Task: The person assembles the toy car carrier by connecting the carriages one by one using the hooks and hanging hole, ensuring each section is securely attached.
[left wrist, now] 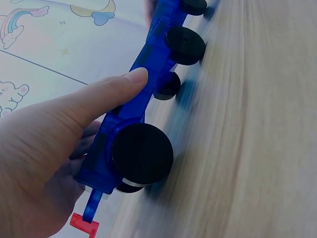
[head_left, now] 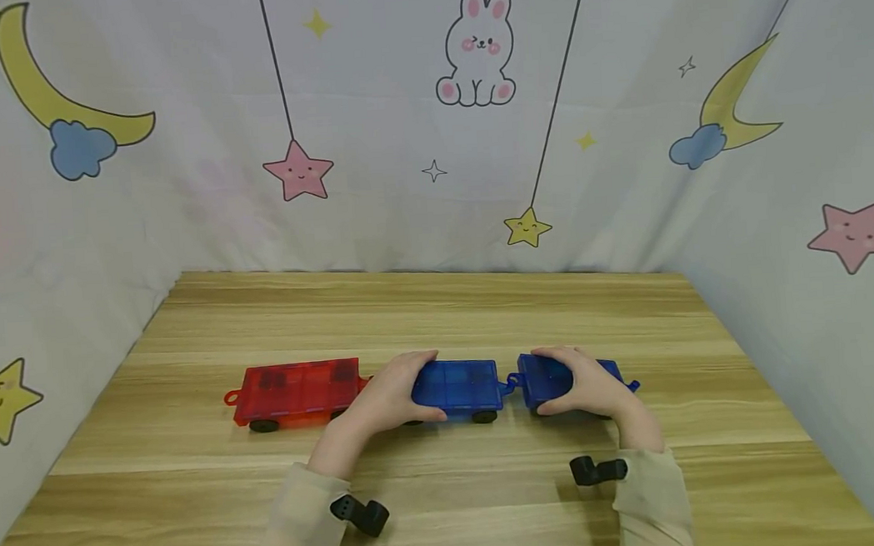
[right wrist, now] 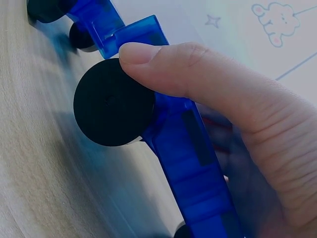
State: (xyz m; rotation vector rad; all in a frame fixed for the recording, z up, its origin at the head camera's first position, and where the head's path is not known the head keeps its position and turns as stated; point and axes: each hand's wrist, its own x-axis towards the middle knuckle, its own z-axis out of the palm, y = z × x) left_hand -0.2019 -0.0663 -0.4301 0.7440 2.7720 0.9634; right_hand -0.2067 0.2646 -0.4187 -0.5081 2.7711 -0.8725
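A row of toy wagons of see-through plastic with black wheels runs across the table in the head view. The red wagon (head_left: pixel 301 390) is at the left end, apart from any grip. My left hand (head_left: pixel 392 394) holds the middle blue wagon (head_left: pixel 462 386) by its left end, thumb on the near side and fingers over the far side. The right blue wagon (head_left: pixel 537 377) is gripped by my right hand (head_left: pixel 582 383), its thumb near a wheel (right wrist: pixel 114 101). Between the two blue wagons, the blue coupling (head_left: pixel 514 381) parts meet. A red coupling piece (left wrist: pixel 84 224) touches the middle wagon's hook (left wrist: pixel 92 206).
The wagons are on a wood-grain table (head_left: pixel 450 489). White cloth (head_left: pixel 404 225) printed with stars, moons and a rabbit hangs behind the table and at both sides. Each sleeve carries a small black wrist camera (head_left: pixel 365 515).
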